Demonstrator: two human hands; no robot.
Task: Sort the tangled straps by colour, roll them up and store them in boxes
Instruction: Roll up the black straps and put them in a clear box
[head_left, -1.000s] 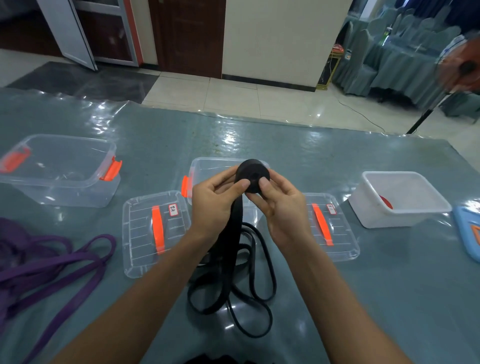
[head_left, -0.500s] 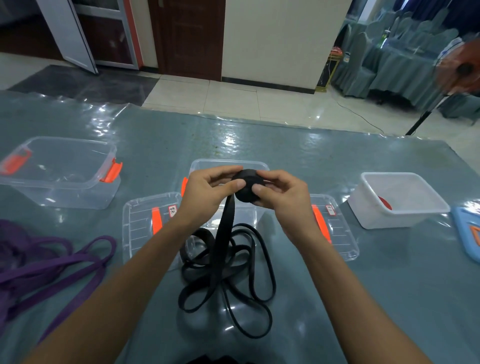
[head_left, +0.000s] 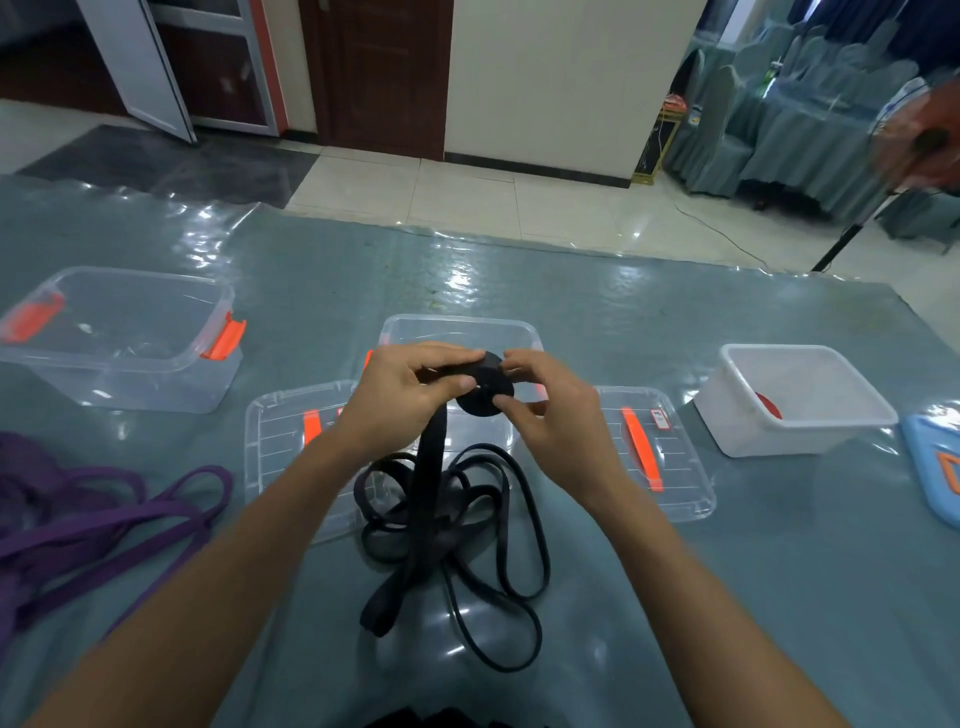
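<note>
Both hands hold a black strap roll (head_left: 485, 392) in the air above the table's middle. My left hand (head_left: 410, 395) pinches the roll and the strap from the left. My right hand (head_left: 550, 415) pinches the roll's right edge with thumb and fingers. The unrolled black strap (head_left: 447, 525) hangs down from the roll into a loose tangle on the table. Behind the hands stands a clear box (head_left: 462, 332) with nothing visible in it. A purple strap pile (head_left: 88, 525) lies at the left.
A large clear box with orange latches (head_left: 119, 338) stands at the far left. Two clear lids with orange handles (head_left: 291, 441) (head_left: 660, 457) flank the middle box. A white tub (head_left: 795, 400) sits at the right, a blue lid (head_left: 935, 462) beyond it.
Both hands have come lower and nearer with the roll, turning it. More strap has gathered onto the table tangle, and the hanging length is shorter.
</note>
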